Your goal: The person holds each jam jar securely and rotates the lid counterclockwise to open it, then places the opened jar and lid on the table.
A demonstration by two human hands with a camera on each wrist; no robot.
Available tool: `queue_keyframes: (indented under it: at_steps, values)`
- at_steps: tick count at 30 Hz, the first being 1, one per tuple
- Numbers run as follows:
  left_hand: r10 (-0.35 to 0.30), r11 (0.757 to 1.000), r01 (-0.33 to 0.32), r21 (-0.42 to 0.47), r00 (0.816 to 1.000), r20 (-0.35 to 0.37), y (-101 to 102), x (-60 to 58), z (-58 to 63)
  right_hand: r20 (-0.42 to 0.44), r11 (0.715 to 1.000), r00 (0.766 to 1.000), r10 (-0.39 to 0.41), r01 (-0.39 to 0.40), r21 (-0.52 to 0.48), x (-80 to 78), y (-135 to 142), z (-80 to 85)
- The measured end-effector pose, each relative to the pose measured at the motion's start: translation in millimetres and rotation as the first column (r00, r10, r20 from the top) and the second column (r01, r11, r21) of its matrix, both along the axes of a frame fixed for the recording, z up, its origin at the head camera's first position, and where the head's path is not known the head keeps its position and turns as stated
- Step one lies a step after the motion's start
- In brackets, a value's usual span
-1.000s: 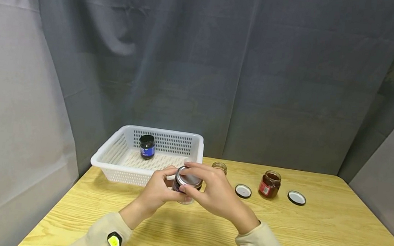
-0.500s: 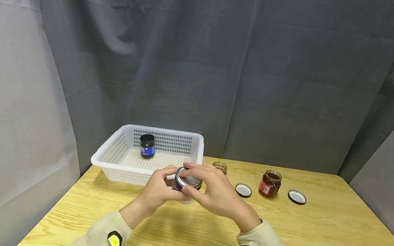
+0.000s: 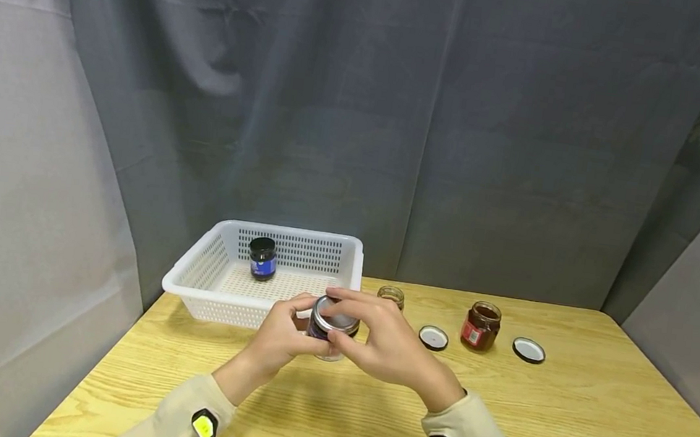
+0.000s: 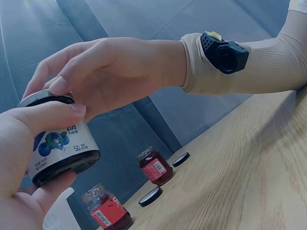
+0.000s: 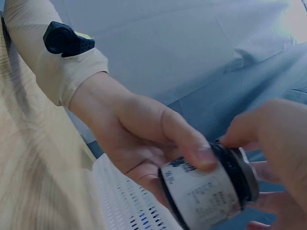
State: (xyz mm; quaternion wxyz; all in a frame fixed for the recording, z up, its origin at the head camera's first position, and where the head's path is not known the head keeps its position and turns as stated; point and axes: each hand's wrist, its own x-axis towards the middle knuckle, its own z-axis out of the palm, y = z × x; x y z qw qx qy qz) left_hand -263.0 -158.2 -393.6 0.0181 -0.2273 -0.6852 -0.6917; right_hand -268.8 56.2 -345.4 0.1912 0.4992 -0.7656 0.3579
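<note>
My left hand (image 3: 275, 337) grips a jar with a white label showing blueberries (image 4: 60, 143), its thumb across the label and fingers under and behind. The jar is held up over the table, in front of the basket. From above, my right hand (image 3: 393, 344) holds the jar's silver lid (image 3: 337, 319), thumb on the near edge and fingers over the far side. In the right wrist view the lid (image 5: 248, 175) sits on the jar's dark neck. Part of the jar body is hidden behind the fingers.
A white perforated basket (image 3: 216, 297) stands at the back left, holding a dark jar with a blue label (image 3: 262, 266). To the right are an open red-labelled jar (image 3: 480, 327), another open jar (image 3: 391, 296) partly behind my right hand, and two upturned lids (image 3: 433, 338).
Both hands keep their hold on the jar and lid in nearly the same place. My right thumb has shifted slightly rightward along the lid's near edge.
</note>
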Motion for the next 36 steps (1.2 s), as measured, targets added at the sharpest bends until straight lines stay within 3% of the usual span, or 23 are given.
queue_keyframes:
  at_steps: [12, 23, 28, 36]
  values:
    - [-0.002, 1.0, 0.002, 0.007, 1.0, -0.006, 1.7, -0.7, -0.8, -0.019, 0.984, 1.0, -0.018, 0.014, -0.177, -1.6, -14.4, -11.6]
    - [0.033, 0.999, -0.033, -0.013, 0.999, -0.016, 0.8, 0.1, 1.4, 0.075, 0.984, 0.992, -0.103, 0.113, -0.136, -5.4, -9.9, -11.2]
    - [0.029, 1.0, -0.029, -0.009, 1.0, -0.003, 0.7, 0.7, 1.7, 0.12, 0.986, 0.99, -0.08, 0.096, -0.136, -6.6, -8.2, -12.0]
    - [0.014, 1.0, -0.014, -0.002, 1.0, -0.003, -0.4, 0.2, 1.1, 0.088, 0.991, 0.994, -0.071, 0.081, -0.108, -7.8, -4.7, -9.0]
